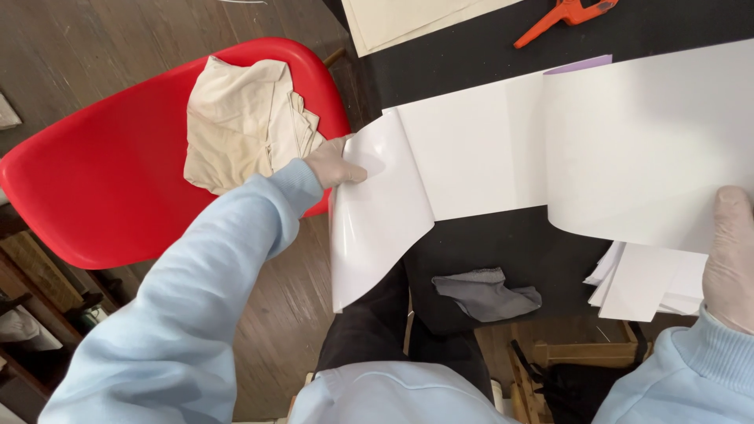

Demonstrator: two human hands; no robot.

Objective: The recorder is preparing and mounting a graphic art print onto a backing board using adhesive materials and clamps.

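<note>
At the far left of the frame, a red chair (102, 188) carries a crumpled beige cloth (243, 122) above a dark wood floor (71, 55). Just right of the cloth, the person's gloved left hand (334, 162) has its grip pinched on the curling left end of a long glossy white sheet (471, 149), thumb on top, where that end droops off the edge of the black desk (471, 55). The sheet's long axis runs across the frame from left to right, rising toward the upper right. A grey rag (487, 294) lies on the desk at lower centre, near the front edge. An orange clamp (561, 16) rests at top centre-right, well apart from both hands. At the lower right, the gloved right hand (730, 259) presses the sheet's near edge above a stack of white papers (644, 283); whether its fingers curl under cannot be told. Bare desk remains beyond the sheet.
</note>
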